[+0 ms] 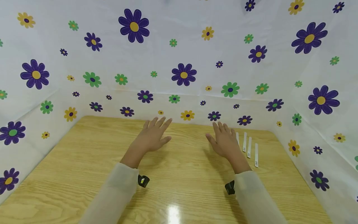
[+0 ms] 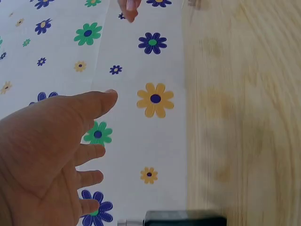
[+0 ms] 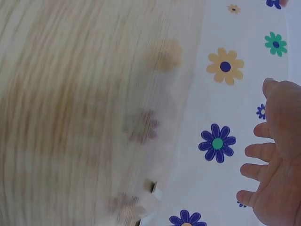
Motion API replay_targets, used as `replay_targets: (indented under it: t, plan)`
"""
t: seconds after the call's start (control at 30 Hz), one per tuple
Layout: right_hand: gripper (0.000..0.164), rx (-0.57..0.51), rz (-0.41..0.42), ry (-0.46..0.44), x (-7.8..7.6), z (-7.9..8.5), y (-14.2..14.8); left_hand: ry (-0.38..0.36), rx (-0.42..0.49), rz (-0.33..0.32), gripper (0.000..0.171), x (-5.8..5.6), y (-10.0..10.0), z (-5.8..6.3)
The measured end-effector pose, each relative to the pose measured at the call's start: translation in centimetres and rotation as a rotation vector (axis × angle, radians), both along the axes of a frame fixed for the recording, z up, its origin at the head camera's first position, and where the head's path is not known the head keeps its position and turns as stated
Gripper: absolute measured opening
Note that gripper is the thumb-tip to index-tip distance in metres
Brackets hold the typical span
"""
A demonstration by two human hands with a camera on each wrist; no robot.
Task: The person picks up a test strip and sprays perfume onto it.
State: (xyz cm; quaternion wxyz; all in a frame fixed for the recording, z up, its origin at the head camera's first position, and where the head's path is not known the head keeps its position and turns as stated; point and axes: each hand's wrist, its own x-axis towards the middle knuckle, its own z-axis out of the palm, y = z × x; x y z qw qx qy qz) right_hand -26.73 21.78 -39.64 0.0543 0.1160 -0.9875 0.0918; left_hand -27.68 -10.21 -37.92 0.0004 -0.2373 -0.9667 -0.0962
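My left hand (image 1: 151, 137) hovers over the back middle of the wooden table (image 1: 179, 161), palm down with fingers spread and holding nothing. To its right, my right hand (image 1: 226, 142) is held the same way, fingers extended and thumb pointing inward. Several narrow white strips (image 1: 249, 147) with small dark print at their near ends lie just right of the right hand, which partly covers the leftmost one. In the right wrist view, the ends of two white strips (image 3: 156, 190) show at the bottom. Both palms appear bare in the wrist views.
A white cloth (image 1: 156, 59) printed with purple, green and yellow flowers hangs behind the table and along both sides. Small black devices (image 1: 143, 180) are worn at both wrists, by the pale sleeves (image 1: 112, 193). Light glares off the tabletop's front middle.
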Motion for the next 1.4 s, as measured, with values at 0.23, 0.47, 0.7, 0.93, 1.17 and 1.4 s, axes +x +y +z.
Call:
replay_targets:
  t: [0.23, 0.47, 0.7, 0.93, 1.17, 1.4]
  plan:
    - [0.075, 0.002, -0.027, -0.025, 0.3, 0.1, 2.5, -0.003, 0.025, 0.020, 0.078, -0.1, -2.5, 0.3]
    - [0.076, 0.005, -0.055, -0.034, 1.0, -0.4, 5.5, -0.048, 0.043, 0.016, 0.091, -0.1, -5.1, 0.0]
    - [0.077, 0.023, -0.069, -0.042, 1.5, -0.8, 8.6, -0.052, 0.067, 0.001, 0.103, -0.6, -7.2, -0.6]
    - [0.077, 0.007, -0.046, -0.080, 2.2, -1.0, 11.4, -0.102, 0.113, 0.018, 0.110, -1.2, -8.7, -1.5]
    - [0.076, 0.022, -0.022, -0.096, 2.9, -1.5, 13.2, -0.200, 0.163, 0.052, 0.112, -1.7, -9.7, -2.2]
    - [0.080, -0.030, -0.036, -0.131, 3.6, -2.0, 14.9, -0.264, 0.207, 0.036, 0.109, -2.1, -10.1, -2.7]
